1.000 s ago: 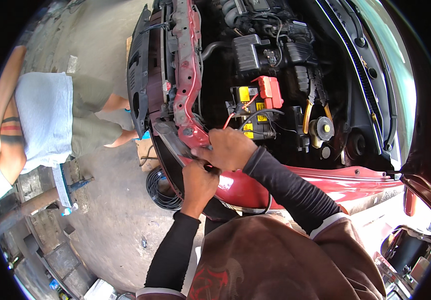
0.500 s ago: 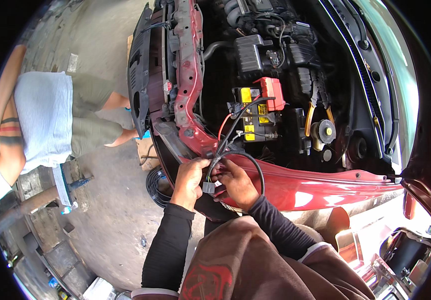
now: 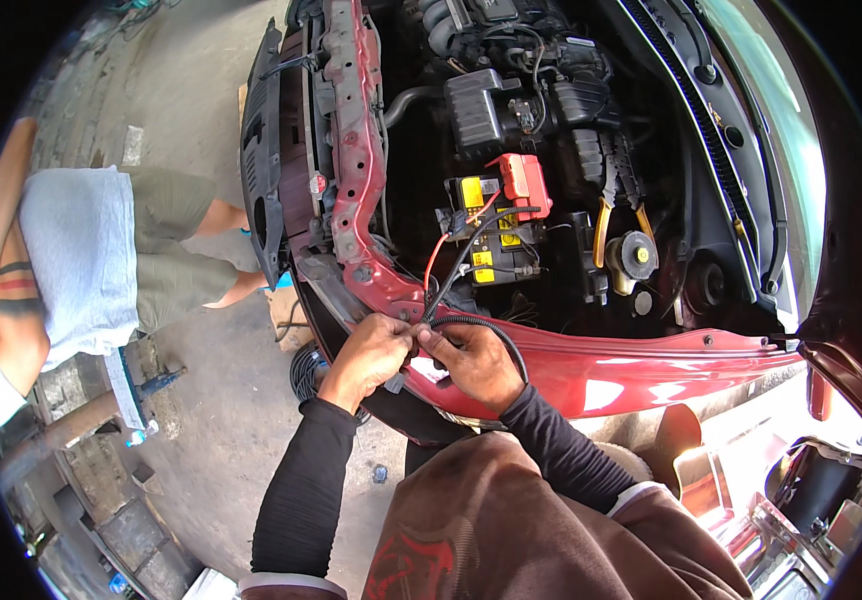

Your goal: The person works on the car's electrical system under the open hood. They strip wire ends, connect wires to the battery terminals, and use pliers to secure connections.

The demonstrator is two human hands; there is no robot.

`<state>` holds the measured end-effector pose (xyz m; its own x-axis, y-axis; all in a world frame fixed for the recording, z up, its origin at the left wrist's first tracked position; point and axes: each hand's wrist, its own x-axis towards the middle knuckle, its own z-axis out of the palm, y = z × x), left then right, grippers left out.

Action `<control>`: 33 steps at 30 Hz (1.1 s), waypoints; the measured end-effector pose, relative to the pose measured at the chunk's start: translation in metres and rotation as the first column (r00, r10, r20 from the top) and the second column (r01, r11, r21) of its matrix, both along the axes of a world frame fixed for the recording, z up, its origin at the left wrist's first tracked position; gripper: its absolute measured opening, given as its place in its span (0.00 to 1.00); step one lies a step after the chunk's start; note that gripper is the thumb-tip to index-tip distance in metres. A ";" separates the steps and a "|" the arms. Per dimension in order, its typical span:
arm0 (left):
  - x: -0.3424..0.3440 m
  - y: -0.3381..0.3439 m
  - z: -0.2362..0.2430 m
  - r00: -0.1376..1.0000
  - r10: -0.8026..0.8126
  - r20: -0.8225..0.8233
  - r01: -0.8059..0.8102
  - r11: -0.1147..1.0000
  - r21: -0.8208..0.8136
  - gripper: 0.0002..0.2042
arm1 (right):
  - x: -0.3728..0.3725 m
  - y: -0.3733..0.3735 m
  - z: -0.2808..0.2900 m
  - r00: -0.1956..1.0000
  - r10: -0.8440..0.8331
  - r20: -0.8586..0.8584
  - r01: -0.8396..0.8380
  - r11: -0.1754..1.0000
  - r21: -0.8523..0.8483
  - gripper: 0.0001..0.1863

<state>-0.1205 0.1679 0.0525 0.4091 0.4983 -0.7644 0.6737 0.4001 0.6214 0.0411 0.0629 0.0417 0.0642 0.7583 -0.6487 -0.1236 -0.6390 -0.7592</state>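
My left hand point(image 3: 371, 355) and my right hand point(image 3: 476, 365) meet over the red front fender point(image 3: 601, 372). Both are closed, fingertips together, on a black wiring harness point(image 3: 503, 334) in a ribbed sleeve. A loop of it curves over my right hand. A grey connector point(image 3: 396, 382) shows partly below my left hand; the fingers hide most of the wires. Beyond, black and red leads run up to a car battery point(image 3: 496, 240) with yellow labels. A red terminal cover point(image 3: 526, 188) sits on its far right corner.
Yellow-handled pliers point(image 3: 603, 230) rest in the engine bay beside a round black cap point(image 3: 638, 256). At left stands another person point(image 3: 76, 255) in a grey shirt. Coiled black cable point(image 3: 306, 372) lies on the floor. The raised bonnet point(image 3: 841, 250) edges the right side.
My hands have come together, and my left fingers have closed over the harness. The grey connector, plainly visible before, is now mostly hidden. The whole view has shifted slightly.
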 end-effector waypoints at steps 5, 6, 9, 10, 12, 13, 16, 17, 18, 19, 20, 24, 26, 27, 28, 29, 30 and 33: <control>0.004 -0.011 0.003 0.996 -0.031 -0.079 0.052 0.961 0.270 0.12 | -0.012 0.006 -0.004 0.988 -0.124 -0.095 0.122 0.992 -0.032 0.19; 0.005 -0.012 0.004 0.995 -0.026 -0.094 0.053 0.952 0.302 0.12 | -0.013 0.007 -0.006 0.981 -0.145 -0.129 0.140 0.989 -0.044 0.19; 0.009 -0.015 0.008 0.987 -0.063 -0.146 0.121 0.891 0.438 0.13 | -0.015 0.007 -0.009 0.995 -0.099 -0.024 0.096 0.991 -0.097 0.20; 0.009 -0.016 0.008 0.984 -0.063 -0.167 0.132 0.888 0.441 0.14 | -0.015 0.006 -0.010 0.994 -0.095 0.050 0.101 0.988 -0.120 0.22; 0.009 -0.018 0.009 0.980 -0.068 -0.188 0.145 0.888 0.436 0.14 | -0.017 0.002 -0.012 0.981 -0.194 0.001 0.191 0.968 -0.164 0.20; 0.010 -0.020 0.008 0.979 -0.066 -0.193 0.146 0.888 0.437 0.14 | -0.017 0.001 -0.013 0.971 -0.235 -0.034 0.223 0.954 -0.202 0.19; 0.011 -0.023 0.003 0.980 -0.056 -0.191 0.140 0.876 0.462 0.13 | -0.015 -0.001 -0.020 0.980 0.123 0.157 -0.126 0.992 0.007 0.15; 0.011 -0.022 0.002 0.982 -0.058 -0.182 0.140 0.868 0.477 0.13 | -0.013 -0.001 -0.022 0.982 0.125 0.143 -0.135 0.989 0.060 0.14; 0.011 -0.023 0.001 0.982 -0.063 -0.176 0.144 0.856 0.497 0.13 | -0.012 -0.002 -0.024 0.986 0.094 0.141 -0.111 0.986 0.122 0.15; 0.011 -0.024 0.000 0.986 -0.052 -0.160 0.125 0.862 0.491 0.13 | -0.011 -0.003 -0.024 0.985 0.052 0.164 -0.082 0.980 0.183 0.16; 0.011 -0.024 0.000 0.989 -0.041 -0.145 0.108 0.866 0.489 0.13 | -0.009 -0.003 -0.025 0.990 0.046 0.134 -0.069 0.983 0.173 0.16; 0.011 -0.026 0.001 0.996 -0.002 -0.088 0.041 0.897 0.441 0.12 | -0.004 -0.008 -0.019 0.995 0.002 0.100 -0.015 0.991 0.131 0.13; 0.010 -0.026 0.000 0.996 0.022 -0.085 0.017 0.901 0.433 0.12 | -0.002 -0.008 -0.015 0.999 -0.025 0.047 0.021 0.997 0.078 0.14; 0.009 -0.026 0.000 0.996 0.030 -0.090 0.012 0.898 0.439 0.12 | -0.001 -0.009 -0.012 0.998 -0.055 0.009 0.055 0.998 0.030 0.14; 0.008 -0.027 -0.001 0.997 0.055 -0.060 -0.025 0.909 0.417 0.11 | 0.000 -0.008 -0.008 0.995 -0.094 -0.029 0.095 0.995 0.032 0.15; 0.008 -0.027 -0.002 0.997 0.076 -0.034 -0.056 0.912 0.405 0.10 | 0.000 -0.006 -0.005 0.994 -0.100 -0.038 0.098 0.994 -0.054 0.15; 0.007 -0.028 -0.003 0.995 0.096 -0.009 -0.085 0.917 0.391 0.09 | 0.001 -0.003 -0.001 0.996 -0.088 -0.010 0.088 0.995 -0.046 0.15; 0.004 -0.036 -0.003 0.939 0.275 0.205 -0.334 0.869 0.364 0.08 | 0.007 0.012 0.012 0.997 -0.051 0.063 0.054 0.997 -0.059 0.18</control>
<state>-0.1162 0.1323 0.0498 0.2775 0.8596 -0.4290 0.4501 0.2782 0.8485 0.0476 0.0746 0.0536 0.1438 0.7120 -0.6873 -0.1129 -0.6782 -0.7262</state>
